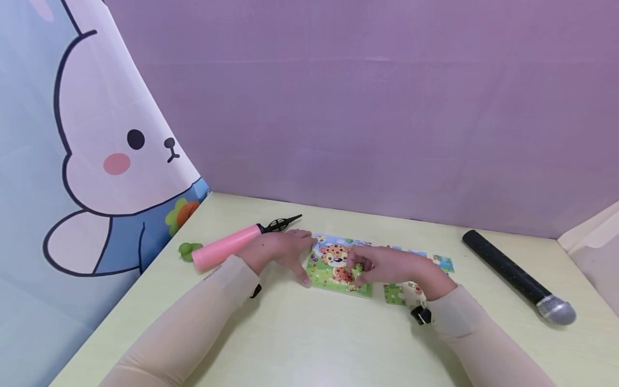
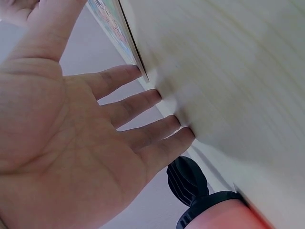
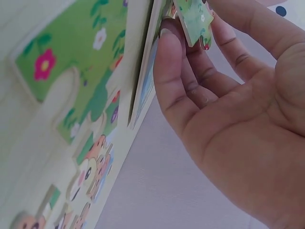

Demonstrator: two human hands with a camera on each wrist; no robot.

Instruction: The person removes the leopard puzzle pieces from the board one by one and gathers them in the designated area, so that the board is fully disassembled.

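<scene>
A leopard puzzle board [image 1: 321, 279] lies on the table between the two hands. My left hand [image 1: 285, 251] is at its left side, fingers extended and spread; in the left wrist view a fingertip reaches the edge of the board [image 2: 125, 36]. Over the right part of the board, my right hand [image 1: 389, 264] pinches a green puzzle piece [image 3: 194, 20] between thumb and fingers. Loose puzzle pieces [image 3: 71, 67] with flowers and leopard parts lie beside the board, under the right wrist. The forearm partly covers them in the head view.
A pink hand pump [image 1: 227, 247] with a black nozzle lies left of the left hand, a small green object [image 1: 187, 250] at its far end. On the right rests a black microphone [image 1: 512, 271] with a silver head. A purple backdrop [image 1: 362, 118] rises behind the table [image 1: 300, 344].
</scene>
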